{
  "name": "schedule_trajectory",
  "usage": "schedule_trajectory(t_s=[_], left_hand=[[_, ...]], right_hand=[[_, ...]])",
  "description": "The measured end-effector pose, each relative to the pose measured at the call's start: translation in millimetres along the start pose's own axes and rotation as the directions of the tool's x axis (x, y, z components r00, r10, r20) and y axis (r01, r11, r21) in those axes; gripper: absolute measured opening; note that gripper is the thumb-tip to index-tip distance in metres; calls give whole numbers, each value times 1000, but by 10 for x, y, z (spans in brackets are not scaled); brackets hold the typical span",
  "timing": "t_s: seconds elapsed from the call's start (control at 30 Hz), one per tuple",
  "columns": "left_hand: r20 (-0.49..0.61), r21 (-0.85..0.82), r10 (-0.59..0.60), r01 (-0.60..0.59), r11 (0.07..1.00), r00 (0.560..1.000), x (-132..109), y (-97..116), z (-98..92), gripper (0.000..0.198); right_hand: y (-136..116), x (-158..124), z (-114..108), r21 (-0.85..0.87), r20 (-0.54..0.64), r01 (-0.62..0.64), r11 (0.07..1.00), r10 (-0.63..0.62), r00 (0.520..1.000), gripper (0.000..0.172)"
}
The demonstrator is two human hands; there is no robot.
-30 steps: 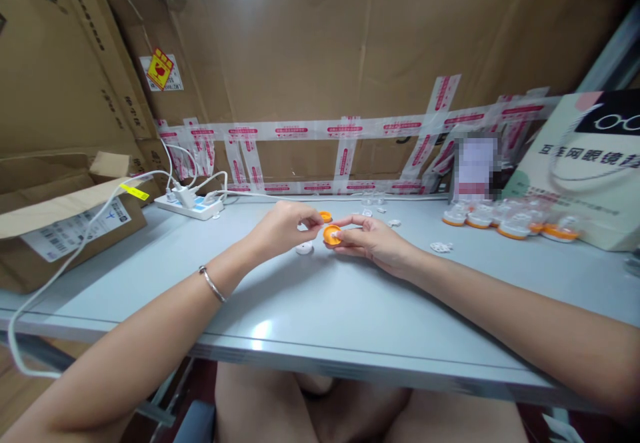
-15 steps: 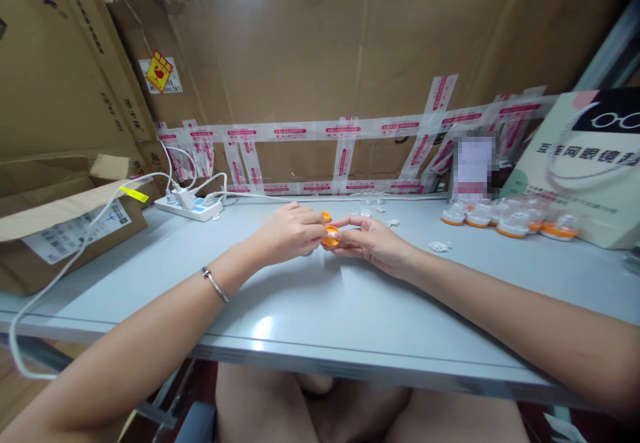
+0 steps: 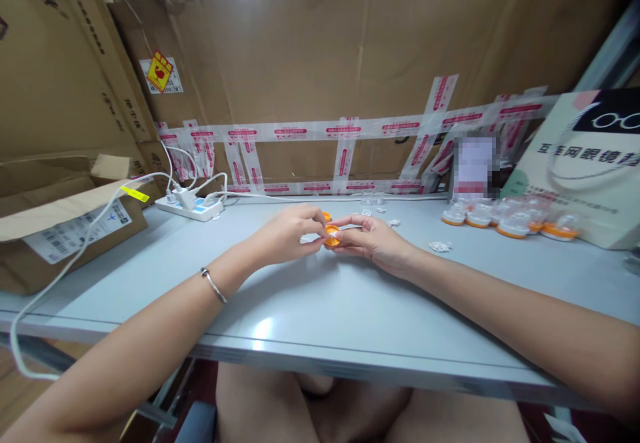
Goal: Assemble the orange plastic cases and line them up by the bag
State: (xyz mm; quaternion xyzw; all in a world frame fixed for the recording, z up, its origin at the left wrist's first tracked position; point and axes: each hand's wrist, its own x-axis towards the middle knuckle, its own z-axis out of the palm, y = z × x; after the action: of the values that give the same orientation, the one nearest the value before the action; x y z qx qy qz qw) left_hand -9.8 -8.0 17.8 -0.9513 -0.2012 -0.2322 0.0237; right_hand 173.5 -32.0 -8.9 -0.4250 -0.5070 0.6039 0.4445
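Observation:
Near the middle of the grey table [image 3: 320,309], a small round orange piece [image 3: 332,235] is pinched between the thumb and fingers of my right hand [image 3: 380,243]. My left hand [image 3: 295,233] reaches it from the left, thumb and fingertips at its left edge and curved round a gap. Whether those fingertips grip the orange piece is too small to tell. Another orange piece [image 3: 327,217] shows just behind it, partly hidden by my fingers. A silver bracelet is on my left wrist.
Several clear-and-orange items [image 3: 514,224] stand at the right, before a printed bag [image 3: 575,169] and a blurred-out upright object. White bits [image 3: 440,247] lie behind my right forearm. A power strip [image 3: 193,208] with white cables and an open carton [image 3: 75,229] are at the left.
The fingers of my left hand have spread from a closed bunch into a wider curve, uncovering more of the orange piece's left side. My right hand has hardly moved.

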Motion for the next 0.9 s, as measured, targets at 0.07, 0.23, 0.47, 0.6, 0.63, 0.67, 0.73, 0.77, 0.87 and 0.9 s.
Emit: schedule_trajectory(t_s=[0.07, 0.23, 0.47, 0.6, 0.63, 0.67, 0.73, 0.77, 0.87, 0.9], left_hand=[[-39, -128, -67, 62, 990, 997, 8, -14, 29, 15], [-72, -331, -336, 295, 896, 939, 27, -26, 96, 13], [295, -654, -541, 579, 487, 788, 38, 14, 115, 33], [354, -724, -591, 612, 318, 725, 65, 46, 90, 23], [362, -731, -612, 621, 281, 703, 70, 48, 85, 21], [370, -737, -628, 628, 250, 684, 74, 47, 82, 20], [384, -747, -642, 632, 207, 664, 77, 39, 80, 21], [388, -751, -644, 632, 194, 659, 76, 35, 79, 22], [387, -758, -639, 624, 190, 665, 75, 40, 73, 25], [381, -756, -641, 623, 199, 666, 75, 50, 69, 24]], right_hand=[[16, 16, -10, -9, 21, 17, 1000, -17, 1000, 25], [47, 34, -30, -16, 68, 55, 998, -54, 996, 32], [21, -1, -4, -46, 73, 126, 991, -123, 990, 37], [25, 12, -16, -103, 53, 110, 989, -105, 993, 34], [27, 16, -28, -131, 54, 114, 985, -108, 993, 33], [28, 20, -43, -171, 55, 132, 976, -125, 991, 31], [23, 20, -77, -296, 62, 223, 929, -215, 975, 27], [18, 15, -94, -377, 71, 291, 880, -285, 956, 25], [-7, -9, -124, -604, 169, 491, 628, -501, 849, 20], [-14, -18, -126, -656, 220, 539, 528, -550, 806, 18]])
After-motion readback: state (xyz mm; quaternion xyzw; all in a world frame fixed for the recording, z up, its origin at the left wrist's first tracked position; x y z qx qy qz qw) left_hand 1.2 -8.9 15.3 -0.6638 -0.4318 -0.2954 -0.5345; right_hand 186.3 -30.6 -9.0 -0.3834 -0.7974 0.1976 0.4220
